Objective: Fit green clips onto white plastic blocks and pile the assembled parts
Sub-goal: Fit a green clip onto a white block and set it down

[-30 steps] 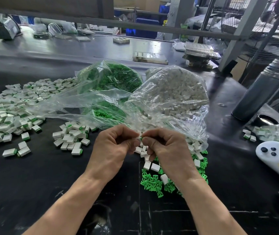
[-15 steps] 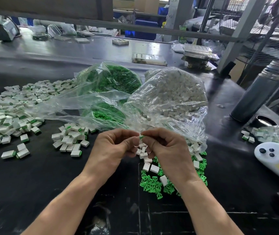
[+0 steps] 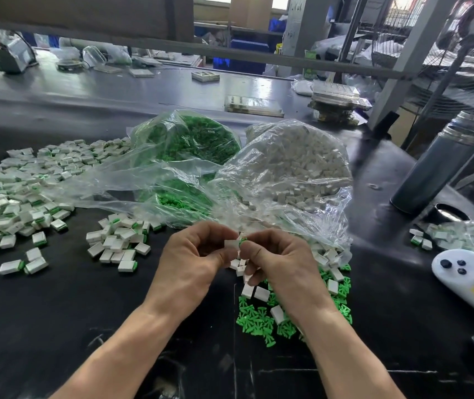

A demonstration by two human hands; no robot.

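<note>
My left hand (image 3: 192,257) pinches a small white plastic block (image 3: 231,244) between thumb and fingers. My right hand (image 3: 281,263) pinches a green clip (image 3: 243,241) against the block's right end. Both hands meet over the black table (image 3: 57,326), just in front of the clear bags. Loose green clips (image 3: 258,321) and several white blocks (image 3: 254,292) lie under my right hand. A small heap of assembled parts (image 3: 117,240) sits to the left, and a much larger spread of assembled parts (image 3: 13,194) covers the far left.
A clear bag of green clips (image 3: 189,145) and a clear bag of white blocks (image 3: 296,165) stand behind my hands. A white handheld device (image 3: 466,277), a dark steel flask (image 3: 437,165) and another bag of parts (image 3: 469,237) are at the right.
The white block now shows between my fingertips, with the green clip at its right end. The hands stay together in the same spot.
</note>
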